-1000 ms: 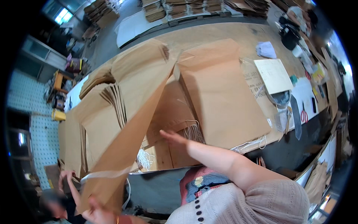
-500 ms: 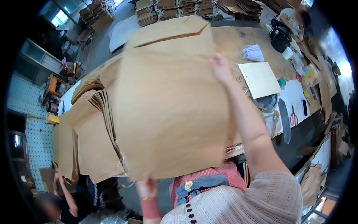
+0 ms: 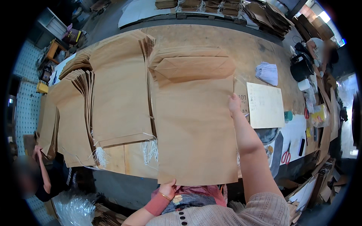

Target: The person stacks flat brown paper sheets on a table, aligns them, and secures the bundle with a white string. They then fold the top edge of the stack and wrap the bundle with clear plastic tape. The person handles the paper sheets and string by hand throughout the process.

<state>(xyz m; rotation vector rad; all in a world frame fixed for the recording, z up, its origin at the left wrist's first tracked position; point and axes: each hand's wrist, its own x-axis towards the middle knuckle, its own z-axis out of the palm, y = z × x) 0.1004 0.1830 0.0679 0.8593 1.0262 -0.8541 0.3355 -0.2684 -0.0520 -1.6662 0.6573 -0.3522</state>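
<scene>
A large brown paper bag (image 3: 196, 132) lies flat in front of me, its folded bottom at the far end. My left hand (image 3: 167, 189) pinches the near edge at the lower left corner, thumb on top. The right side edge, near the fold, is gripped by my right hand (image 3: 235, 105), its fingers partly hidden under the paper. Beneath and just beyond the bag's far end, more folded bag bottoms (image 3: 192, 52) show in a pile. To the left, another pile of brown bags (image 3: 120, 90) has white strings (image 3: 150, 150) hanging from its near end.
More bag stacks (image 3: 73, 120) fan out at the table's left, where another person's hands (image 3: 37, 152) hold bags. On the right are a pale board (image 3: 265, 105), a folded cloth (image 3: 267, 73), red-handled scissors (image 3: 286, 155), a phone (image 3: 301, 147) and a black pot (image 3: 301, 67).
The bag has come down from a raised, tilted position to lie flatter over the pile. Both hands still hold it. My view has shifted, uncovering the stringed pile to the left.
</scene>
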